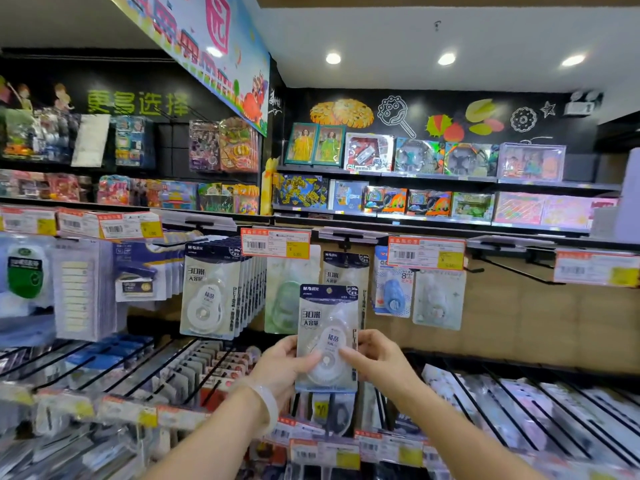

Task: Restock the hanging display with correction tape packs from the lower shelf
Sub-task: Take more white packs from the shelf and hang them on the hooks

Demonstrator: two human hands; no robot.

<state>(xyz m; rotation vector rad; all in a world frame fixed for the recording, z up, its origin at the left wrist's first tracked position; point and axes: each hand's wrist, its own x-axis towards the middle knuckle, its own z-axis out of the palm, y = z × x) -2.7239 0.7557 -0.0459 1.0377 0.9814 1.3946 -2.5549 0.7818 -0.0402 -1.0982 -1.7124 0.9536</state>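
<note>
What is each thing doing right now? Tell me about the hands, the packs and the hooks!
Left hand: holds the pack's left side.
Right hand: pinches the pack's right side.
Correction tape pack: upright, sealed, held in front of the display, not hung.
Full hook of packs: hanging, crowded.
Pack behind it: hanging.
Bare hook: nothing on it.

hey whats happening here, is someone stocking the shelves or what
Yes, a person is restocking a stationery display. Both hands hold one correction tape pack upright in front of the hanging pegs: the left hand grips its left edge and the right hand pinches its right side. The pack is not yet on a hook. Just behind it a matching pack already hangs, and a full row of the same packs hangs to the left. A price tag sits above the target peg.
</note>
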